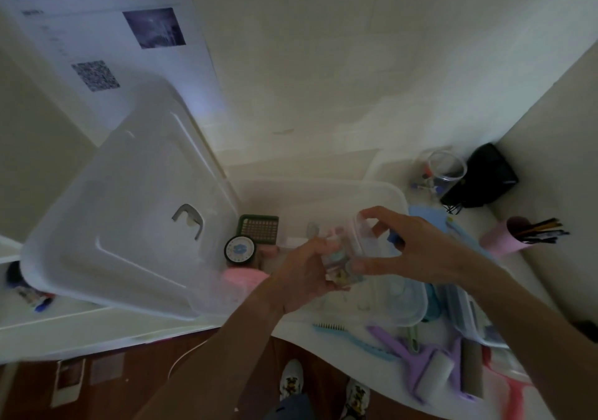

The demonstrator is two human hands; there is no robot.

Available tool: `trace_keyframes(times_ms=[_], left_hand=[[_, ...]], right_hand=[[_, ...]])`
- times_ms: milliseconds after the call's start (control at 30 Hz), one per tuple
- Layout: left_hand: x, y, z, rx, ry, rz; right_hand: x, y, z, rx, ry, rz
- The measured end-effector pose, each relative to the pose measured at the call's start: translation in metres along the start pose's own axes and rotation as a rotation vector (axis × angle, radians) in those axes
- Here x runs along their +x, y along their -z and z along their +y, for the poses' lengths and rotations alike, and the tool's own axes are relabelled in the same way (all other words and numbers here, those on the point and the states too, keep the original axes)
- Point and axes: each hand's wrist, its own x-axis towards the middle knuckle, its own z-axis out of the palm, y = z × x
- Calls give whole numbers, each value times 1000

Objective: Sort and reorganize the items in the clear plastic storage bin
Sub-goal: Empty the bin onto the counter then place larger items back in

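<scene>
The clear plastic storage bin (382, 189) stands open on the white table, its white lid (129, 212) propped up at the left. Above the bin, my left hand (304, 277) holds a small clear container (348, 251) with pastel-coloured items inside. My right hand (404, 241) grips the top of that same container, fingers curled over it. Inside the bin lie a green grid-topped box (259, 228), a round black tin with a white face (240, 250) and a pink item (244, 276).
On the table at the right lie a light blue comb (349, 338), a purple lint roller (420, 364), clear lidded containers (404, 300), a pink cup of pencils (511, 236), a clear jar (445, 170) and a black pouch (488, 176). Brown floor and my shoes (291, 382) show below.
</scene>
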Motion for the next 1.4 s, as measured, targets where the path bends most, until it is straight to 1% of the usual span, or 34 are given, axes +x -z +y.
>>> trace_keyframes(times_ms=[133, 200, 267, 333, 400, 467, 533, 667, 767, 867, 900, 933, 1000, 1033, 1100, 1133, 1200, 1233, 1267, 1367, 1400], left_hand=[[0, -5, 0, 39, -36, 7], [2, -5, 2, 105, -26, 9], [5, -3, 3, 134, -6, 51], [7, -10, 7, 126, 47, 112], [10, -23, 9, 63, 89, 141], [12, -33, 7, -45, 80, 112], [16, -40, 5, -106, 34, 66], [27, -49, 1, -7, -63, -33], [34, -54, -7, 33, -76, -94], [33, -66, -17, 128, -51, -157], [33, -71, -19, 195, -42, -174], [30, -75, -20, 332, -58, -176], [22, -80, -23, 656, -124, -111], [15, -82, -27, 743, -164, -85], [-2, -88, -44, 828, -217, -54], [-11, -93, -58, 907, -238, -8], [-22, -98, -91, 1081, -251, 140], [-26, -99, -107, 1134, -240, 186], [-28, -96, -121, 1147, -209, 195], [-28, -85, -150, 1106, -111, 146], [-26, -83, -156, 1083, -88, 147]], right_hand=[[-3, -3, 5, 48, -7, 16], [-4, -1, 9, 96, -15, 9], [-8, 2, 12, 112, -5, 10], [-11, 3, 12, 80, 63, 31], [-14, 5, 7, 10, 131, 63], [-13, 10, 3, -43, 139, 100], [-9, 17, 8, -46, 82, 117], [-16, 31, 21, 25, -99, 155], [-33, 41, 16, 32, -112, 186], [-60, 46, 15, 44, -83, 202], [-70, 46, 16, 37, -67, 215], [-80, 46, 20, 19, -64, 228], [-100, 39, 23, -31, -131, 238], [-109, 33, 24, -47, -187, 242], [-124, 12, 27, -56, -275, 259], [-131, 1, 25, -53, -303, 267], [-146, -26, 25, -40, -354, 231], [-153, -41, 25, -42, -379, 184], [-159, -56, 29, -37, -411, 155], [-167, -96, 45, -97, -397, 189], [-169, -105, 53, -118, -383, 175]])
